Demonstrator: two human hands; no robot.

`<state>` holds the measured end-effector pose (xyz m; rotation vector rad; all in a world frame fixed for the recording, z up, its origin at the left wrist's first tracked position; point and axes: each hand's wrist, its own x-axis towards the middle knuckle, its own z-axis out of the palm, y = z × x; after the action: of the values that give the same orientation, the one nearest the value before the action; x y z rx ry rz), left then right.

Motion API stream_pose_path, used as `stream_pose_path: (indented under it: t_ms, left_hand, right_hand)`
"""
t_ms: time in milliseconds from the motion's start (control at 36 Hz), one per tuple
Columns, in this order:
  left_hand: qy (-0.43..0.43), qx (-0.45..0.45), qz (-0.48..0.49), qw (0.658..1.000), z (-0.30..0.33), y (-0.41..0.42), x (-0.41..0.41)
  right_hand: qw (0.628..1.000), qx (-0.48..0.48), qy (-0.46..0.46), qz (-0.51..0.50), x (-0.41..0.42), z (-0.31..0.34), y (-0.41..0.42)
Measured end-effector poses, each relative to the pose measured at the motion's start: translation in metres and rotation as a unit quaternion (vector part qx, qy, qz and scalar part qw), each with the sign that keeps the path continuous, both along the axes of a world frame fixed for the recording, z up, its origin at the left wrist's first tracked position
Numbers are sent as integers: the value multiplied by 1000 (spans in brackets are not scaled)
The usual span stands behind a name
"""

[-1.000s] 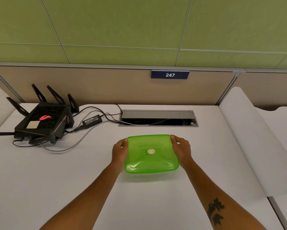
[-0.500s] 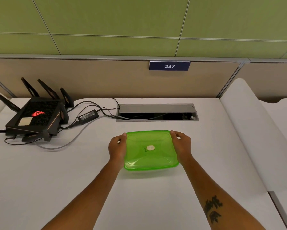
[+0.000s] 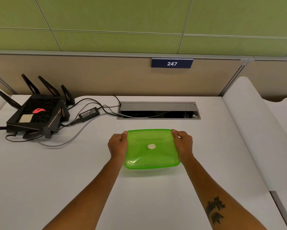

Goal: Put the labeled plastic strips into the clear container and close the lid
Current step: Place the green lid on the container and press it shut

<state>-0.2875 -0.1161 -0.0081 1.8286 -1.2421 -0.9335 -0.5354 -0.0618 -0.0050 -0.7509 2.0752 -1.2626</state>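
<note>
A green translucent lid (image 3: 152, 148) with a small white round spot at its middle covers the container on the white table (image 3: 56, 171). The container's clear body is almost wholly hidden under the lid. My left hand (image 3: 117, 145) grips the lid's left edge, thumb on the far left corner. My right hand (image 3: 183, 145) grips the right edge, thumb on the far right corner. No labeled plastic strips show anywhere; the lid hides the container's inside.
A black router (image 3: 34, 113) with upright antennas stands at the far left, with a power brick (image 3: 89, 114) and cables running to an open cable hatch (image 3: 158, 111) just behind the container. A beige partition with a 247 plate (image 3: 172, 63) closes off the back.
The view has shifted slightly; both hands stay on the lid's sides and the container has hardly moved on the table.
</note>
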Motion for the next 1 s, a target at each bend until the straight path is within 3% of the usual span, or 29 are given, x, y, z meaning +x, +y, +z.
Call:
stream_pose_path:
  t_ms: [472, 611, 833, 1000]
  left_hand:
    - [39, 46, 37, 998, 4, -6, -2]
    - [-10, 17, -6, 1000, 8, 0, 0]
    - [-43, 53, -5, 998, -3, 50, 10]
    - [-103, 28, -31, 994, -9, 73, 12]
  right_hand:
    - [1000, -4, 18, -4, 4, 1, 1]
    - [1000, 5, 26, 7, 5, 8, 9]
    - [981, 149, 121, -17, 15, -11, 54]
    - [974, 171, 144, -36, 22, -12, 67]
